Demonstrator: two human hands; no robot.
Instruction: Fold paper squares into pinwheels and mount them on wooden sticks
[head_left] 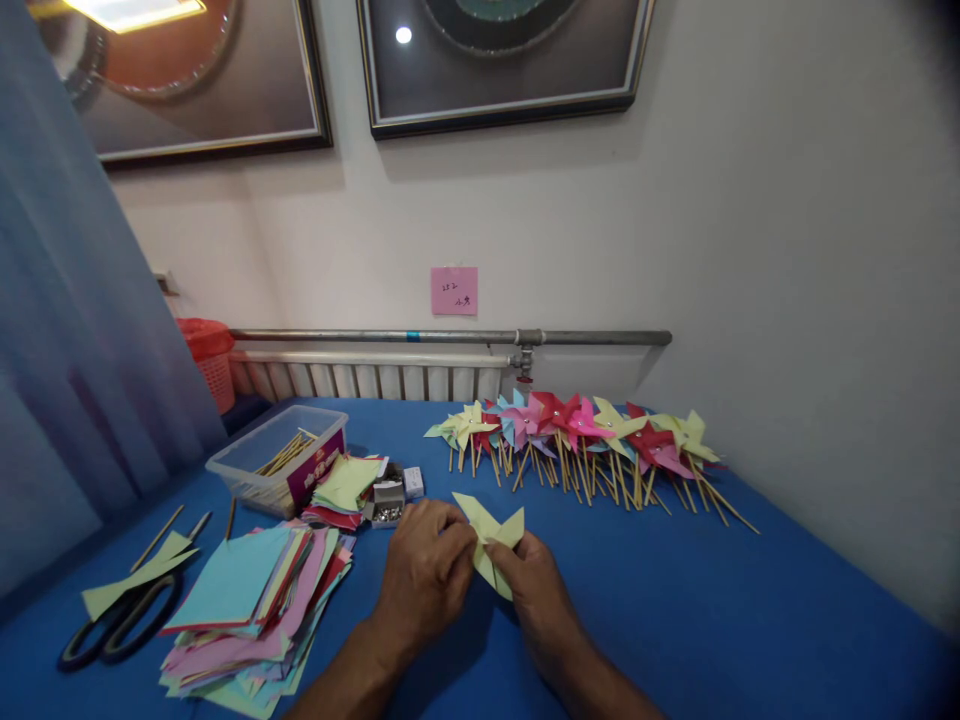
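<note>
Right hand (541, 585) had a near-closed pinch grip, thumb on the front of the yellow folded paper (480, 518). Left hand (426, 560) curled closed on the paper's left side, fingertips partly hidden. Paper was raised above the blue surface (675, 620), between paper stack (232, 580) and finished pinwheels (559, 415). Box of pins (388, 512) stood just beyond left hand.

Pale wall (765, 240), framed pictures (510, 70), curtain (82, 360), probably a radiator (367, 382)
</note>
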